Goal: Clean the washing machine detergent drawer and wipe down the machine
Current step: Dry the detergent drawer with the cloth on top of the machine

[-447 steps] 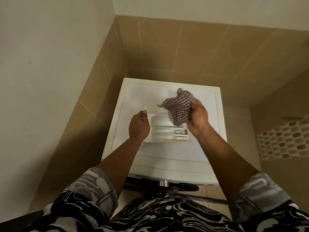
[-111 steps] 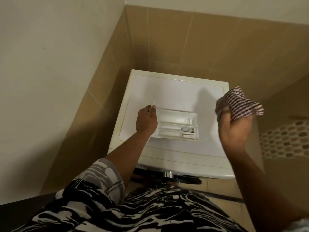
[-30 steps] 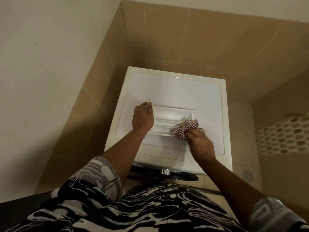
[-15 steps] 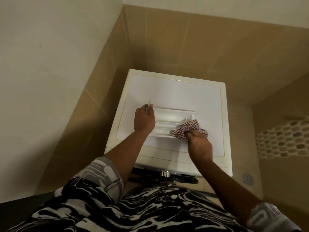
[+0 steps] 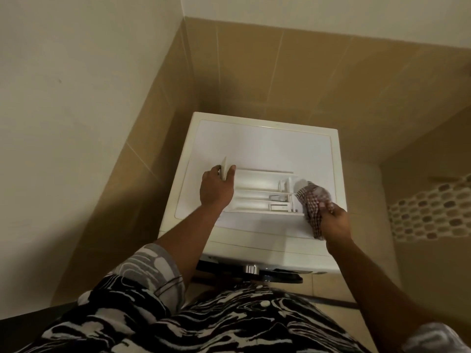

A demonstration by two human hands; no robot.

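Your cloth (image 5: 314, 205) has slid off the near corner of the detergent drawer (image 5: 262, 192) and out to its 3 o'clock end. Half a second back it sat on that near right corner, and now it's bunched against the end wall. Your right hand (image 5: 335, 224) has gone with it, fingers curled tight round the red-and-white checked fabric, a tail of it hanging under your palm toward 6 o'clock. It's blurred, so just where it meets the plastic I can't tell.

That drawer lies flat, compartments up, on the top surface of the washing machine (image 5: 262, 143), a little toward 6 o'clock of the middle, its long side running 9 to 3. Your left hand (image 5: 215, 188) hasn't budged. It's at the 9 o'clock end, with the upright front panel (image 5: 224, 170) pinched between thumb and fingers. Inside, long dividers run the length, with small upright inserts toward 3 o'clock.

Below the machine's front edge at 6 o'clock, a chrome knob (image 5: 251, 269) peeks out over a dark curved part. Behind at 12 o'clock stands a tan tiled wall (image 5: 305, 72), at 9 o'clock a plain pale wall (image 5: 76, 98), and out at 3 o'clock a mosaic tile band (image 5: 430, 212). Your black-and-white patterned shirt (image 5: 229, 319) fills the bottom.
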